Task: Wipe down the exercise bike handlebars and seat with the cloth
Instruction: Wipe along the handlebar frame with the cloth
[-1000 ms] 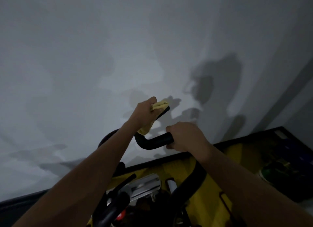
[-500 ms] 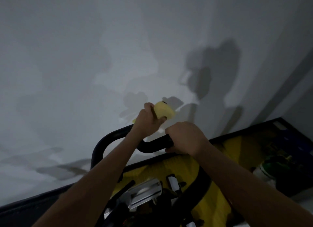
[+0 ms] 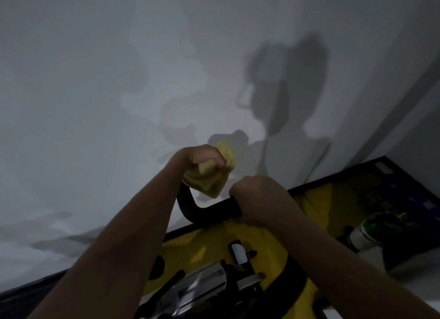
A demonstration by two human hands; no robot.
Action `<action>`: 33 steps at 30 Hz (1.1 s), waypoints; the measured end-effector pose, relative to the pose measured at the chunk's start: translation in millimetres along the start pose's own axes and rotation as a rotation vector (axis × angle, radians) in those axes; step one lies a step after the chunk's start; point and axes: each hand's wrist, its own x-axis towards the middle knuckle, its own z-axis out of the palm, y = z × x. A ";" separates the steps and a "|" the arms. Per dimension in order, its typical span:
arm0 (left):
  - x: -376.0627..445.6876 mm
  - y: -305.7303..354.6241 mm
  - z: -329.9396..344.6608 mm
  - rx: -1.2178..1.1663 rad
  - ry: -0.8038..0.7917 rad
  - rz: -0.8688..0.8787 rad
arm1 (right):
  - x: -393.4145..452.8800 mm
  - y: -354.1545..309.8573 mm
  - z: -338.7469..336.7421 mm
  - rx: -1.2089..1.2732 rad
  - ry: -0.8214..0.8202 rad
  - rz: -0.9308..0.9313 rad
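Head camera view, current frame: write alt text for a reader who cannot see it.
A left hand grips a yellow cloth around the upturned end of a black handlebar, while the right hand holds the bar beside it. A white wall is behind.

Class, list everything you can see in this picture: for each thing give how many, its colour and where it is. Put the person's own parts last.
cloth: one, yellow, bunched round the upright end of the handlebar, centre.
handlebar: one, black, curved, centre, running down to the lower right.
bike frame: one, yellow, below the handlebar.
metal fittings: a few, silver, bottom centre; too dark to count.
wall: one, pale grey, upper picture, with shadows on it.
mat: one, dark, right side against the wall.
object: one, white and green, right; too dim to name.
left hand: one, closed on the cloth.
right hand: one, gripping the handlebar.
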 end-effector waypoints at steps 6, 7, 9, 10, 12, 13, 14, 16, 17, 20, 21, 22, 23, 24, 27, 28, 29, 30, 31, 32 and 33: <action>3.1 -6.5 3.6 -0.148 0.081 0.040 | 2.0 -1.1 -3.6 0.069 -0.078 0.038; 4.3 -10.8 12.4 -0.033 0.249 0.096 | 1.3 -1.4 -4.0 0.067 -0.074 0.039; 4.1 -22.4 40.0 0.259 0.686 0.182 | -1.0 -2.3 -4.4 0.053 -0.034 0.037; 6.9 -30.0 53.1 0.366 0.875 0.229 | -2.0 -2.7 -3.4 0.051 -0.007 0.040; 11.4 -36.1 62.6 0.415 1.056 0.274 | -2.6 -3.7 -0.5 0.047 0.027 0.043; 18.1 -39.8 58.7 0.406 0.999 0.269 | -2.4 -3.8 0.2 0.047 0.029 0.047; 20.8 -40.7 50.6 0.429 0.866 0.264 | -1.5 -3.2 0.3 0.052 0.019 0.053; 21.7 -39.7 25.4 0.374 0.553 0.258 | 1.5 -1.5 -1.2 0.060 -0.007 0.055; 18.8 -37.5 16.1 0.232 0.397 0.230 | 3.2 -1.2 -1.6 0.057 -0.025 0.049; 9.2 -19.7 2.6 0.058 0.082 0.111 | 7.2 0.4 0.2 0.062 -0.074 0.028; 5.0 -13.1 -1.4 0.009 -0.020 0.007 | 8.3 1.5 1.3 0.071 -0.075 0.018; -0.4 -7.4 -4.0 -0.023 -0.108 -0.084 | 8.8 1.9 3.0 0.076 -0.072 0.010; -1.9 -6.9 -8.4 -0.046 -0.131 -0.122 | 9.5 1.8 3.9 0.078 -0.070 0.007; 1.7 -10.3 -12.7 -0.076 -0.126 -0.120 | 10.4 1.6 3.8 0.076 -0.074 0.006; 4.9 -18.2 -11.0 -0.147 -0.120 -0.099 | 12.8 -0.3 1.9 0.050 -0.090 0.011; 4.2 -20.1 -5.0 -0.176 -0.119 -0.064 | 13.7 -1.5 1.9 0.049 -0.095 0.014; 4.6 -23.4 0.3 -0.221 -0.086 -0.025 | 14.6 -3.4 2.3 0.045 -0.105 0.014; 5.4 -26.3 5.2 -0.232 -0.006 0.031 | 16.0 -4.6 2.4 0.036 -0.122 0.016; 8.5 -31.4 9.8 -0.187 0.123 0.083 | 17.8 -4.8 1.4 0.026 -0.147 0.020; 9.7 -34.3 15.5 -0.083 0.270 0.108 | 19.8 -4.7 -0.8 0.025 -0.182 0.033; 10.5 -38.7 22.9 0.075 0.414 0.098 | 21.2 -5.3 -4.0 0.040 -0.232 0.056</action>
